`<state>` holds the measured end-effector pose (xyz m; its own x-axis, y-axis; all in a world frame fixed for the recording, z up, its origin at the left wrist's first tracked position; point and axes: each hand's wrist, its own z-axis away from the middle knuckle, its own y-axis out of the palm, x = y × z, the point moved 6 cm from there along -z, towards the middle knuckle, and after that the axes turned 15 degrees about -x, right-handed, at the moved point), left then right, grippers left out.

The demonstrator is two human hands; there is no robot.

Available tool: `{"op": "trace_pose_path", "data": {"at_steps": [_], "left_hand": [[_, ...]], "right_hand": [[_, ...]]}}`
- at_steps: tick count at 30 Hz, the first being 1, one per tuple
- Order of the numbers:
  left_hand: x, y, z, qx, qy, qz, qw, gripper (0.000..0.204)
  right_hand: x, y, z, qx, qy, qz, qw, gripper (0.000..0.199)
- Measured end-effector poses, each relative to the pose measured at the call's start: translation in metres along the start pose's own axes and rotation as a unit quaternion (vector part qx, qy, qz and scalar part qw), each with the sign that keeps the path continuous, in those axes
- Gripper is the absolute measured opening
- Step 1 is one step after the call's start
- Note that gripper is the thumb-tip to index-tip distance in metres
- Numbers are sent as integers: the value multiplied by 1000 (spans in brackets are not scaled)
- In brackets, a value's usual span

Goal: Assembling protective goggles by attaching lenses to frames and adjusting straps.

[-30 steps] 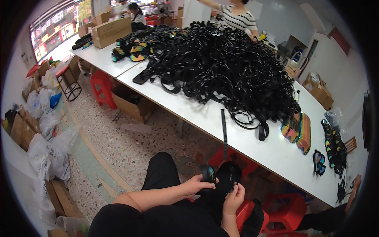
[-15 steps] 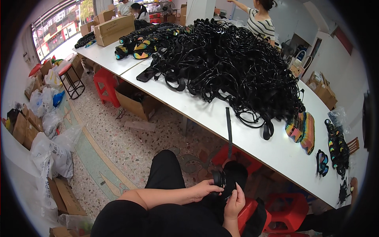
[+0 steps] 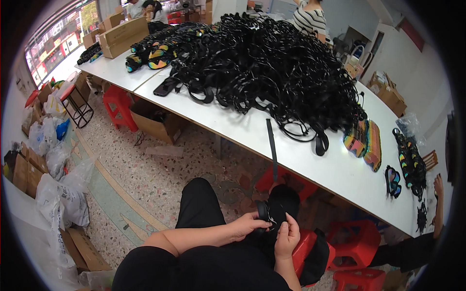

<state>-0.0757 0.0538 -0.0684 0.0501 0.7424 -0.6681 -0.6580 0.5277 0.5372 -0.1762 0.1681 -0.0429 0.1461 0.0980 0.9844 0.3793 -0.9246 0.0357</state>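
Left hand (image 3: 246,227) curled with thumb and fingers closed round the near side of a pair of black goggles (image 3: 262,211), the person holds it above the lap, between the two hands and just left of the right fingertips. Opposite it, the right hand (image 3: 287,237) is half closed, thumb and forefinger drawn together close to the goggles, though I cannot tell whether they pinch anything. Beyond both hands, a tangled heap of black straps (image 3: 272,68) lies on the white table (image 3: 335,182), well apart from them.
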Motion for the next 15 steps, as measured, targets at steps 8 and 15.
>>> {"op": "trace_pose_path", "data": {"at_steps": [8, 15], "left_hand": [[7, 0, 6, -1, -16, 10, 1000, 26], [-17, 10, 9, -3, 49, -26, 998, 30]], "right_hand": [[15, -3, 9, -47, -81, 81, 992, 24], [41, 17, -5, -36, -174, 102, 979, 23]]}}
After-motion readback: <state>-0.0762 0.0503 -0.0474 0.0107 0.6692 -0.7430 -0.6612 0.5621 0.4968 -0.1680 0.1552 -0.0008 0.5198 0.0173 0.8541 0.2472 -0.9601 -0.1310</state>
